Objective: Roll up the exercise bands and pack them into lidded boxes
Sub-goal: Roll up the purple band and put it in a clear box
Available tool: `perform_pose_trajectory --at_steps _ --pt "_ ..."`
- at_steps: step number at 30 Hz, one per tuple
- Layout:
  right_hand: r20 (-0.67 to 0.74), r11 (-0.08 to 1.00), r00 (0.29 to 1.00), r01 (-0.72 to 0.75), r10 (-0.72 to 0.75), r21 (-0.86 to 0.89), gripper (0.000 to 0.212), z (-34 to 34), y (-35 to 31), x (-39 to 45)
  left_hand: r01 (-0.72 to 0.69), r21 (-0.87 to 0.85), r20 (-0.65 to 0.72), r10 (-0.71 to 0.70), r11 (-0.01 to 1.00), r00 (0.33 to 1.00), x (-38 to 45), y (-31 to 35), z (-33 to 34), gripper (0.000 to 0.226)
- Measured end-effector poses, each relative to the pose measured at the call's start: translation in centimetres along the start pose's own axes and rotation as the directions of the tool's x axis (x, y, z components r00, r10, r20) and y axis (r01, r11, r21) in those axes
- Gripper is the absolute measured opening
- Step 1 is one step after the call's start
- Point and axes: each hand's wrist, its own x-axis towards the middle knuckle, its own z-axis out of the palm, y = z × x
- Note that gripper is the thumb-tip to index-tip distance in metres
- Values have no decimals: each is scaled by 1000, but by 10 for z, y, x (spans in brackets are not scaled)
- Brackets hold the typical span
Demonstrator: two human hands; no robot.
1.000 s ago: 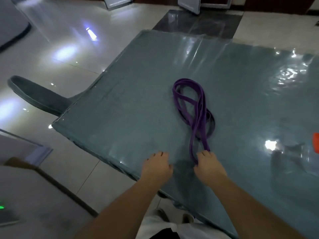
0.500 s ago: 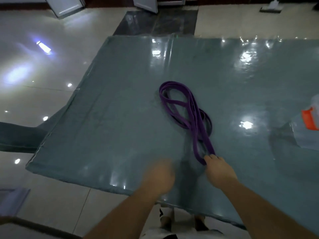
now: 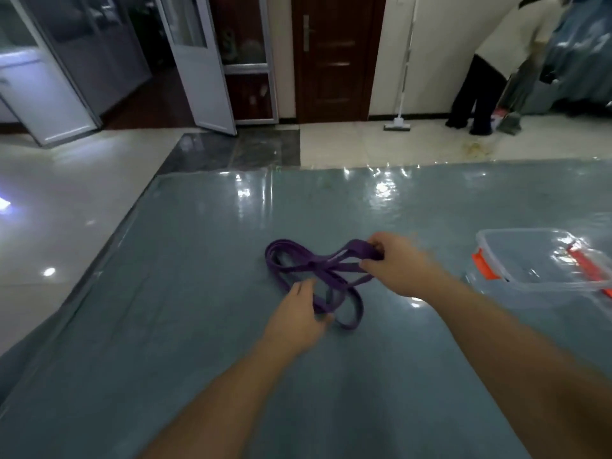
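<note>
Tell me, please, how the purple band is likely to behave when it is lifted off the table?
The purple band is probably floppy: it lies in loose, crossed loops. It may sag and tangle, since the right hand grips only one end. On the glossy table it probably drags easily.

Purple band [image 3: 318,270] tangled in loops at frame centre on blue-grey tabletop [image 3: 198,260]. Right hand [image 3: 400,263] pinches its right loop, lifted. Left hand [image 3: 298,313] touches lower loops, fingers [image 3: 306,288] relaxed. Clear box [image 3: 543,263], orange latches, right edge.
</note>
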Motion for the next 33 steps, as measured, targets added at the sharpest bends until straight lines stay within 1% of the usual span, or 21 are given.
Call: perform_pose_trajectory --at_steps 2,4,6,8,9,10,12,13,14,16,18,19,21,24,26,28,30,32,33 --pt "-54 998 998 46 -44 49 10 -28 -21 2 -57 -81 -108 48 995 993 12 22 -19 94" --pt "-104 987 991 97 -84 126 13 -56 -43 1 -108 -133 -186 82 985 979 23 45 -36 109" --pt "-138 973 985 132 -106 192 13 -80 -63 -2 -119 -166 -184 88 979 979 32 70 -54 123" --pt "-170 963 978 155 -119 220 11 -100 -79 -6 -123 -208 -157 91 970 983 36 93 -69 130" --pt "-184 960 975 166 -125 227 11 -109 -86 -8 -137 -255 -143 103 957 984 38 102 -75 128" --pt "-193 956 972 175 -131 236 11 -118 -91 -11 -164 -315 -131 128 935 983 40 110 -78 118" --pt "-201 941 970 190 -136 280 11 -134 -97 -16 -201 -412 -130 161 889 978 40 120 -79 82" --pt "-205 927 969 202 -141 316 11 -142 -99 -19 -211 -434 -137 167 876 976 39 124 -78 63" --pt "-209 908 967 215 -146 360 11 -150 -100 -21 -221 -444 -144 175 868 974 38 129 -77 50" --pt "-221 858 964 237 -149 455 12 -165 -100 -24 -241 -451 -148 195 859 970 36 140 -73 36" --pt "-221 805 964 248 -148 540 12 -176 -99 -25 -235 -485 -153 184 842 971 35 155 -73 22" --pt "-224 776 964 250 -143 579 15 -181 -98 -24 -230 -512 -154 175 828 972 34 163 -73 21" --pt "-227 704 967 239 -113 668 20 -186 -92 -21 -203 -610 -143 146 766 979 32 176 -74 32" --pt "-204 569 978 188 -36 801 30 -178 -73 -10 -91 -809 -64 68 580 996 30 189 -81 28" --pt "-211 515 977 160 41 842 34 -161 -53 -1 -12 -859 1 26 511 1000 30 198 -87 27" --pt "-173 491 982 115 74 863 39 -135 -29 2 18 -892 13 -14 451 1000 30 206 -95 27" --pt "-88 448 996 81 -5 890 43 -102 -5 -2 20 -911 1 -48 412 999 33 214 -102 28" --pt "22 386 989 36 -145 922 46 -68 14 -13 21 -928 -8 -79 372 997 38 221 -110 30" --pt "73 405 975 18 -208 914 48 -54 19 -19 25 -941 -6 -91 339 996 40 225 -114 31"
